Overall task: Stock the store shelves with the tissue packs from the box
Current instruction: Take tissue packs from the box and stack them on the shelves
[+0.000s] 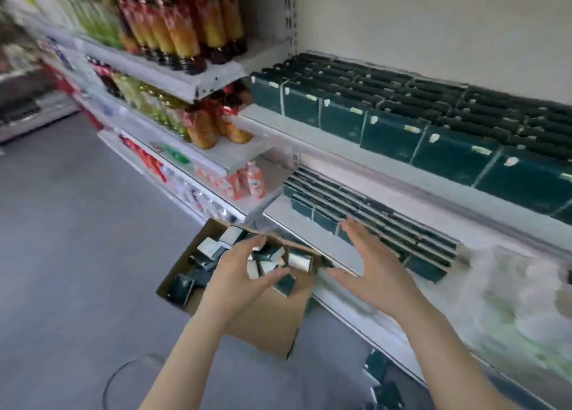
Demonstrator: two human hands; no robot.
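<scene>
I look down on a smooth grey floor (77, 239) in a store aisle, which is blurred toward the left edge. White metal shelving stands along its right side.

The upper shelf (356, 151) carries tissue packs (393, 134). They are dark green, glossy, rectangular bundles with pale labels, packed tight in one long row several deep. The blur keeps me from an exact count. The lower shelf (297, 221) holds one shorter block of the same green packs on its left part.

In the bays to the left, tall bottles (185, 29) of orange and red liquid stand in rows.

One brown cardboard box (263, 323) sits on the floor against the foot of the shelving with its flaps open. Loose packs, green with white ends, lie jumbled inside it, too tumbled to count.

Two bare hands reach forward. My view has the left hand (238, 273) over the box, its fingers curved and spread and gripping nothing I can see. One pack lies just under the thumb. The right hand (371, 273) is in front of the lower shelf's edge, with its fingers straight, fanned apart and empty.

A few stray green packs (383, 378) lie on the floor by the shelving base. One thin dark cable (123, 369) loops across the floor near the bottom.
</scene>
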